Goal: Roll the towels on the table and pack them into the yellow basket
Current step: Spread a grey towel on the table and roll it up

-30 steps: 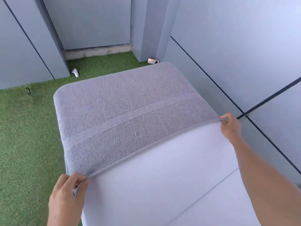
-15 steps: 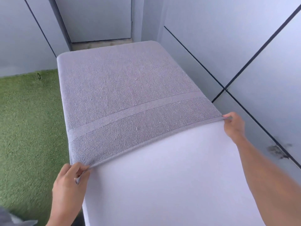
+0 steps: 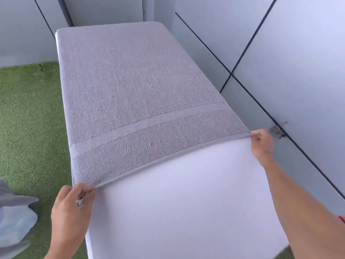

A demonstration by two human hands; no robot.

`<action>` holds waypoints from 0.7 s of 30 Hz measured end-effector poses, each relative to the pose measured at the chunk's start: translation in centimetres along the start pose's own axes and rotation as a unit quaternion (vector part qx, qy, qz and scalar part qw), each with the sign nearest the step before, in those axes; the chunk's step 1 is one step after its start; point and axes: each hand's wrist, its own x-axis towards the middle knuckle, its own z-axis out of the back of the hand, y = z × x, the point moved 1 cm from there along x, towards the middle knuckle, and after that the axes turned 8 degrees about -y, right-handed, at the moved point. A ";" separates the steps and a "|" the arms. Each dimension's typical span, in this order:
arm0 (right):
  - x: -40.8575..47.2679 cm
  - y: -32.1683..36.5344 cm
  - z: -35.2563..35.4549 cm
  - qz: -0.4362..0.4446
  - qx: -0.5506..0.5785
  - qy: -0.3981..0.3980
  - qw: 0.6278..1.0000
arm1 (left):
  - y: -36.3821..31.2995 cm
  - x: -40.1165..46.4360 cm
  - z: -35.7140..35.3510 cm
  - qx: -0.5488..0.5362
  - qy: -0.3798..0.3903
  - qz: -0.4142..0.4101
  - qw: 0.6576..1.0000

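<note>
Pinching the near hem at its two corners, the person held the grey towel [image 3: 145, 101] stretched flat over the white table [image 3: 186, 202]. The left hand [image 3: 71, 208] had its thumb and fingers closed on the near left corner, a bit of cloth showing between them. The right hand [image 3: 262, 143] was closed on the near right corner, close to the grey wall [image 3: 280, 62]. The hem between the hands ran taut and lifted slightly off the tabletop, which suggests the hold served to pull out slack and square the cloth before rolling.

The towel covered the far part of the table, its far end draped over the far edge and its left side following the table's left edge. A woven band [image 3: 149, 124] crossed it near the held hem. The near part of the table lay bare, probably left as room to begin the roll from the hem.

No rolling had started, in my judgement, and the yellow basket was not in view, so packing was a long way off. Green turf [image 3: 28, 118] lay to the left of the table, with some grey cloth [image 3: 15, 212] at the lower left edge; I could not tell whether that was another towel or clothing.
</note>
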 end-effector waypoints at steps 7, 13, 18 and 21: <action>-5.1 -7.1 6.7 -0.005 0.038 0.022 0.999 | -0.6 -12.5 2.2 -0.010 -0.033 0.028 0.999; -8.4 -11.5 12.3 -0.024 0.062 0.068 0.996 | -0.7 -21.9 3.5 0.033 -0.064 0.074 0.995; -9.5 -13.2 15.7 -0.004 0.084 0.132 0.988 | -2.8 -25.6 4.9 0.030 -0.065 0.051 0.996; -8.9 -13.2 16.7 0.030 0.068 0.178 0.981 | -4.3 -25.8 5.5 0.041 -0.066 0.068 0.995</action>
